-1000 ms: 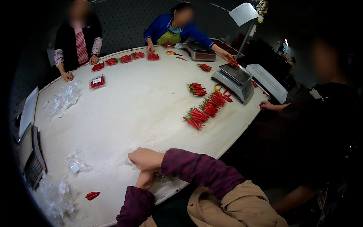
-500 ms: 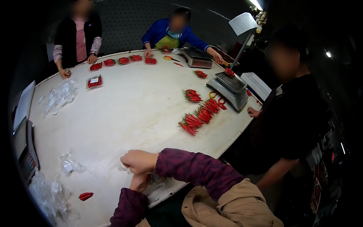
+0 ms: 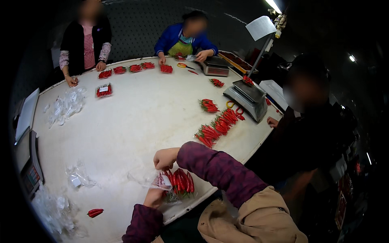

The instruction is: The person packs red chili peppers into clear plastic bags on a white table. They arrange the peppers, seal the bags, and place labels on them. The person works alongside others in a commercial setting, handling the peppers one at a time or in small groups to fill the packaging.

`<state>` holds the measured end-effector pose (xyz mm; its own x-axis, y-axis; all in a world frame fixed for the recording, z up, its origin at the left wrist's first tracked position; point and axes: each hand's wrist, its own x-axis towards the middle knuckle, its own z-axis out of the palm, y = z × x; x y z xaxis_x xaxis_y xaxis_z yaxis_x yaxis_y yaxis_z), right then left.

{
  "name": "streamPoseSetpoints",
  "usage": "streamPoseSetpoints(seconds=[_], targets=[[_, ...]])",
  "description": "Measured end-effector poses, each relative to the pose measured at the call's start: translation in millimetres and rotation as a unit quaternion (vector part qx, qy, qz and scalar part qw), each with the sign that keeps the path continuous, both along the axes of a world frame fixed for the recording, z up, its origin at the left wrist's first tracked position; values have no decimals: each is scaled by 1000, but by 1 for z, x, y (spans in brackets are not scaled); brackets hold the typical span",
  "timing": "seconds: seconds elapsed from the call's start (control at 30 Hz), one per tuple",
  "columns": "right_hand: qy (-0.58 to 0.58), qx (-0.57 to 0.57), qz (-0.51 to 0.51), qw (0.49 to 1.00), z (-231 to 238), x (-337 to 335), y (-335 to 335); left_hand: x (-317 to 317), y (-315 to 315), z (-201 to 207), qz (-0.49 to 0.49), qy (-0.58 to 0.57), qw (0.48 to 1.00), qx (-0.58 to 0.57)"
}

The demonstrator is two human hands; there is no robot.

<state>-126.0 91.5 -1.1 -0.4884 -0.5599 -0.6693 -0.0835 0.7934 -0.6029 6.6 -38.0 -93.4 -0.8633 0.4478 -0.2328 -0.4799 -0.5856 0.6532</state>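
In front of me lies a bunch of red chili peppers [image 3: 183, 181], its left end inside a clear plastic bag [image 3: 142, 177] with a white label. My right hand [image 3: 165, 158] is closed at the bag's upper edge, its fingertips partly hidden. Lower down, my left hand [image 3: 154, 197] is closed around the bag's near side by the peppers' left end, and its fingers are largely out of sight. A few more chilies [image 3: 95, 212] lie apart to the left.
Clear bags pile up on the left [image 3: 52, 208], near a scale [image 3: 31, 172]. To the right stand rows of chili bunches [image 3: 219, 125], scissors and another scale [image 3: 247, 99]. Co-workers stand across the table and at right; finished packs line the far edge.
My right hand has moved right, away from my left wrist, uncovering the peppers and bag. Across the table, the co-worker in blue has drawn an outstretched arm back from the right-hand scale.
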Motion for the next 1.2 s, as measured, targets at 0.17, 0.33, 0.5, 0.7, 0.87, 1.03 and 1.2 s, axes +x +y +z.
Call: streamPoseSetpoints(seconds=[0.17, 0.33, 0.5, 0.7, 0.87, 1.03, 1.2], targets=[[-36, -36, -39, 998, -2, 7, -1, 2, -3, 11, -26, 32, 999, -26], [-23, -26, -71, 997, -10, 7, -6, 2, 0, 17, -22, 24, 999, -30], [136, 47, 37, 989, -22, 4, -13, 2, 2, 12, -35, 35, 998, -30], [193, 71, 19, 978, -25, 11, -18, 2, 0, 1, -26, 25, 998, -46], [247, 82, 32, 965, -24, 20, -20, -1, 0, -6, -44, 44, 994, -92], [278, 77, 21, 957, -37, 16, -20, 1, 3, 5, -15, 51, 998, -42], [246, -9, 1, 969, -2, 26, -13, -5, -5, -21, 7, 39, 999, -34]])
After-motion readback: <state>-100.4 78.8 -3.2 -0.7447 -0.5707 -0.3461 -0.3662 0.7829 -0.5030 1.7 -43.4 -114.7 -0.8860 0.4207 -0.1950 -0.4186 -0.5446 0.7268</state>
